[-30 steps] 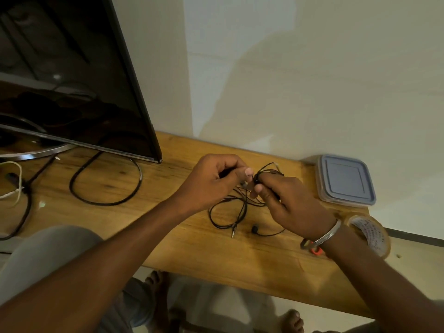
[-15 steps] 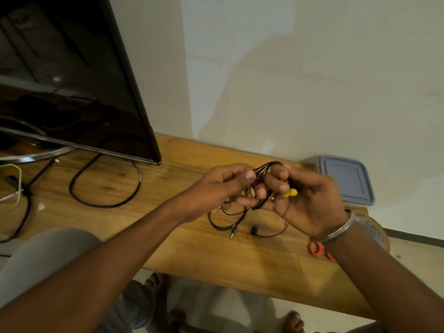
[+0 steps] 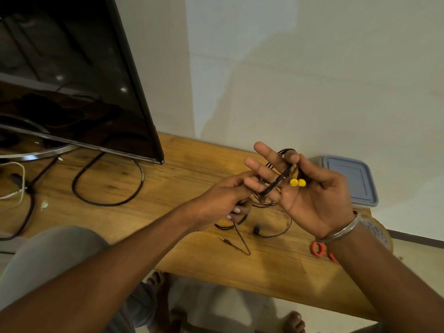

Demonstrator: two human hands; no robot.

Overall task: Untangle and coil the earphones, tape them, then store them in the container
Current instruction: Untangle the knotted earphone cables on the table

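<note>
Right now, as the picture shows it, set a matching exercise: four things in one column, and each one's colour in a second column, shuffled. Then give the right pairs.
Things:
1. ear tips
2. container lid
3. scissor handles
4. earphone cable

Colours:
A. black
B. orange-red
C. yellow
D. blue-grey

Pairs: 1-C, 2-D, 3-B, 4-A

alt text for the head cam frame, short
Two bare hands hold tangled black earphones with yellow earbuds above a wooden table; right hand open, cable looped on its fingers, left hand pinching the cable. A lidded grey container sits behind.
</note>
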